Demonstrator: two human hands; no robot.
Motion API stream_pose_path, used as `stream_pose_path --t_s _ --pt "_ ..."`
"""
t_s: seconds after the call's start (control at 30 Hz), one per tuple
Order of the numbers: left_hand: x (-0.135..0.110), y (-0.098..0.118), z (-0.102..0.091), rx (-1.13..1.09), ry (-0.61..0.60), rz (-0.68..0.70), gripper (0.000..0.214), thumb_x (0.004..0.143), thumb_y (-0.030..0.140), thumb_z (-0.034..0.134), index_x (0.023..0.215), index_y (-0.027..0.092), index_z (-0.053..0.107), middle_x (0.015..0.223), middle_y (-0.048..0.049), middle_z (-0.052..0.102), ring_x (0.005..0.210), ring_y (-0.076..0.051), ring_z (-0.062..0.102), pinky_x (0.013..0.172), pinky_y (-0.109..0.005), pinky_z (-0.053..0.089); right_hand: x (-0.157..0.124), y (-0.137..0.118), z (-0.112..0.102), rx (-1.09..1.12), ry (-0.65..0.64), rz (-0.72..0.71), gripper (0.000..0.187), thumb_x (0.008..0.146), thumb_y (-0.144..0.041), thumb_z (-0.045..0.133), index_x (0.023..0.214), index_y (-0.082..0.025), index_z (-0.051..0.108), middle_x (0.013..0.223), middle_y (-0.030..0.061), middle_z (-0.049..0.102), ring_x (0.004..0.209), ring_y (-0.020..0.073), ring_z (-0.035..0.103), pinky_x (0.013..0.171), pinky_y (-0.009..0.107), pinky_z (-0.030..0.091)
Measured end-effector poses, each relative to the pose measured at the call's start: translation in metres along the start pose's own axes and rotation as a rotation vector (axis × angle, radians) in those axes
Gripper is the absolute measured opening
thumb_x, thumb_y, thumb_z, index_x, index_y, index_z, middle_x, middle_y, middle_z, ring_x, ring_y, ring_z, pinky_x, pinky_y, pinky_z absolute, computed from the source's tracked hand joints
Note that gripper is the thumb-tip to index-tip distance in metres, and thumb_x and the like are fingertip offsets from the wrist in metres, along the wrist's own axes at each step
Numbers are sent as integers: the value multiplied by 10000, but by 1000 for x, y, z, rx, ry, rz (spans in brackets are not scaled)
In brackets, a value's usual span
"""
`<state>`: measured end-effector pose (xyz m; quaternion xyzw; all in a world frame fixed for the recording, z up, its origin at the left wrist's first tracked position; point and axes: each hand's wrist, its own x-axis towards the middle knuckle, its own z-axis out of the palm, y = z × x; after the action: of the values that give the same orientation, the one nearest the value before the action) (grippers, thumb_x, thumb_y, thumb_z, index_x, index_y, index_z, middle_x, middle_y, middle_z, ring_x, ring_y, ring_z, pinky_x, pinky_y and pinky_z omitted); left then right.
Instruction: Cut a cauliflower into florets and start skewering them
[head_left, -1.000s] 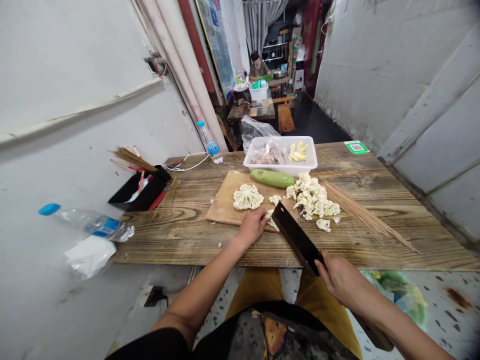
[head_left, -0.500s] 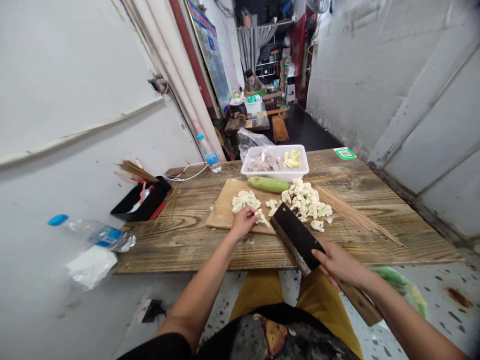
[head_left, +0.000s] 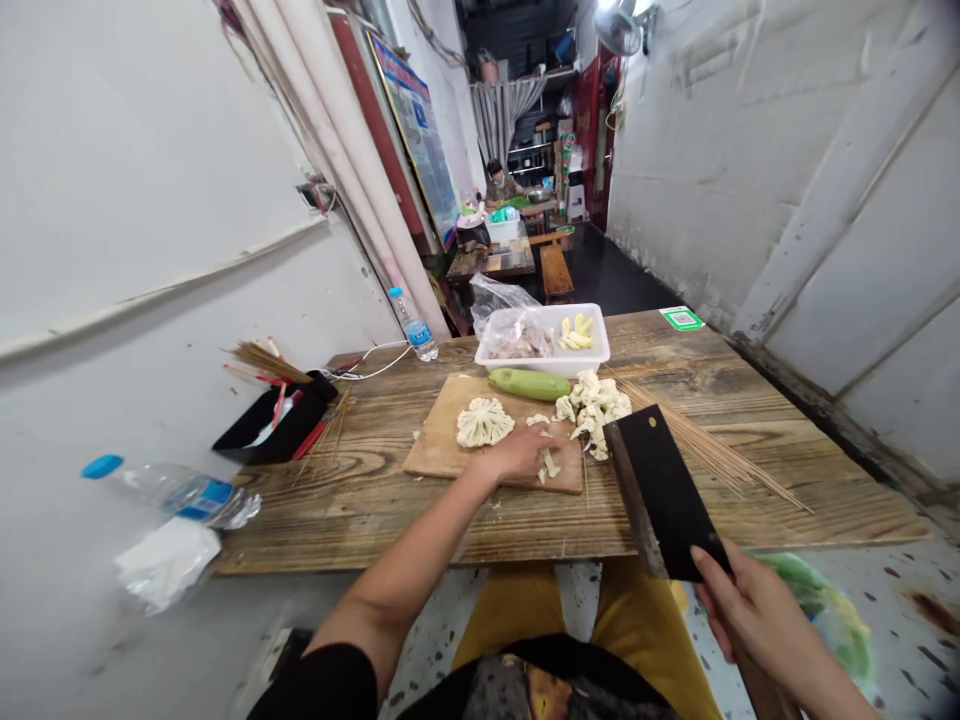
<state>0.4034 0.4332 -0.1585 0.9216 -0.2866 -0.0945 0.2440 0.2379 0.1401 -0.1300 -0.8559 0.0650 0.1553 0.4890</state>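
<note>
My right hand is wrapped round the wooden handle of a black cleaver, its blade raised over the table's front edge, right of the board. On the wooden cutting board, my left hand lies low with fingers stretched to the right, by small cauliflower pieces. Whether the fingertips touch them is unclear. A large piece of cauliflower lies left of that hand. Behind it rests a pale green gourd-like vegetable. Cut cauliflower florets are heaped at the board's right side, partly behind the blade.
A white plastic tub with bagged meat and yellow pieces stands behind the board. Thin wooden skewers lie at right. At left are a black skewer holder and water bottles. A person sits far back.
My left hand has moved right from the large cauliflower piece to the small pieces. The cleaver has swung right, away from the board. The view has tilted up slightly.
</note>
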Motion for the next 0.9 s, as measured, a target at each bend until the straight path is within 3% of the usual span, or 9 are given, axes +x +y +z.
stream_pose_path --t_s 0.1,0.2,0.3,0.47,0.6,0.7,0.8,0.9 --pt "19 -1 -11 -18 -54 13 344 713 99 493 992 175 679 1057 -67 655 983 -224 591 897 -316 447 -10 13 1 35 33 36 424 827 -659 353 681 -263 393 341 -51 471 326 162 483 441 277 416" --pt "31 -8 -17 -186 5 -73 273 743 146 492 950 142 671 928 -46 686 833 -185 606 785 -272 464 -14 26 -1 75 54 70 440 806 -678 382 669 -261 401 359 -42 494 338 163 491 429 277 413" --pt "39 -15 -15 -301 110 -172 273 756 175 506 979 117 654 937 -50 689 764 -154 596 730 -247 460 -14 37 -4 99 71 98 446 796 -687 405 668 -260 403 365 -42 497 344 163 491 423 279 415" --pt "40 -11 -12 -236 148 -151 311 813 277 520 1068 149 643 1014 -55 692 823 -174 611 787 -283 465 -12 39 -1 104 123 109 431 802 -676 398 684 -261 400 367 -46 490 339 165 487 413 279 405" --pt "14 4 -17 -133 219 -105 318 828 318 537 1097 179 633 1118 -65 666 978 -207 603 878 -305 448 -10 32 9 10 73 92 396 821 -635 365 792 -253 465 355 -53 475 325 182 489 414 286 404" --pt "-21 10 -15 -87 274 -217 294 823 326 558 1070 190 641 1070 -67 667 966 -217 603 863 -306 450 -7 22 23 -132 49 -12 378 855 -563 333 877 -234 518 427 -26 543 394 200 558 437 285 403" --pt "-54 6 -2 -106 279 -360 285 794 310 601 1046 185 642 939 -59 673 888 -212 612 796 -291 452 -1 3 39 -318 2 -153 362 900 -449 264 894 -215 541 645 54 668 619 232 662 551 299 434" --pt "-67 -3 13 -169 302 -449 269 796 331 597 1005 167 636 791 -37 651 786 -194 604 705 -272 434 9 -23 52 -507 -107 -201 353 922 -321 226 908 -182 550 793 113 700 767 259 677 639 314 426"
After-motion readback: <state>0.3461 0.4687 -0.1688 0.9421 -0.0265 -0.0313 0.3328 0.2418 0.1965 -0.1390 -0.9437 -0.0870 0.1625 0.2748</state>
